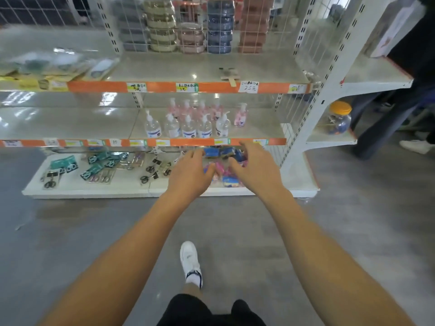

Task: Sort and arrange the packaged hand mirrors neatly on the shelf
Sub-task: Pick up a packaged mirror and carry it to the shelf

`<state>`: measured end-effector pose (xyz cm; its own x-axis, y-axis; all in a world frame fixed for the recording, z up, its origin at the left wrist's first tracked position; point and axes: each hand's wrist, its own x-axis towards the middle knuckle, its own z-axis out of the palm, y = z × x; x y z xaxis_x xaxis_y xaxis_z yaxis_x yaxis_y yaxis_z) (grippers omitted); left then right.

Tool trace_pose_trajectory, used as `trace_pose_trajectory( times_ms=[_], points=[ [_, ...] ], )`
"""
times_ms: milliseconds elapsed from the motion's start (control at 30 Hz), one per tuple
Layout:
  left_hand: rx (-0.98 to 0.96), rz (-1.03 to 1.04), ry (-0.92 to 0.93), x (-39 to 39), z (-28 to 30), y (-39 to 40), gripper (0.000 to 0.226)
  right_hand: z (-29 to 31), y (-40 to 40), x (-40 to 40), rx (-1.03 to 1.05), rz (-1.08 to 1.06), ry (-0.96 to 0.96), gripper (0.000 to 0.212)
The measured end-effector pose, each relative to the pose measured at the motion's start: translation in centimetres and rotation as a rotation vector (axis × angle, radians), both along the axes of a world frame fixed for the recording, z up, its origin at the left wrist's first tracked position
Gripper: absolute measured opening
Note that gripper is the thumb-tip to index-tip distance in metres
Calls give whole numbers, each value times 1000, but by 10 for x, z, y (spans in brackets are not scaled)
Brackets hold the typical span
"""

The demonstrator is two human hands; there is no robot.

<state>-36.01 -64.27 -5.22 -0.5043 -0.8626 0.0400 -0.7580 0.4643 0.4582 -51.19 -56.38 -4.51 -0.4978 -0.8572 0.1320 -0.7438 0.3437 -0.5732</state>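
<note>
Both arms reach toward the bottom shelf point(94, 192). The left hand point(190, 175) and right hand point(255, 169) hover with fingers spread and loose, holding nothing. The blue and pink packaged hand mirrors point(223, 165) lie heaped between and just beyond them.

Bright overhead lighting; glare patches on the shelf boards point(70, 123); soft motion blur throughout; wide-angle bowing at the edges.
</note>
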Motion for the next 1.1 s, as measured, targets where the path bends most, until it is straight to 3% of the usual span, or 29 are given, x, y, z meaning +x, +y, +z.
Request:
trace_pose_trajectory(
  times_ms=[300, 433, 767, 933, 1100],
  points=[
    [-37, -194, 161, -78, 14, -161, 48, 12, -165, -66, 61, -38, 198, 51],
    [-96, -243, 201, -92, 23, -219, 45, 23, -219, -86, -37, -71, 191, 49],
    [-8, -189, 216, -129, 8, -313, 46, 3, -312, -133, 25, -163, 81, 48],
    [27, -149, 182, -150, 0, -344, 44, -1, -354, -167, 88, -206, 129, 47],
    [-26, -44, 138, -176, 0, -376, 44, -6, -426, -208, 137, -178, 103, 44]
  ],
)
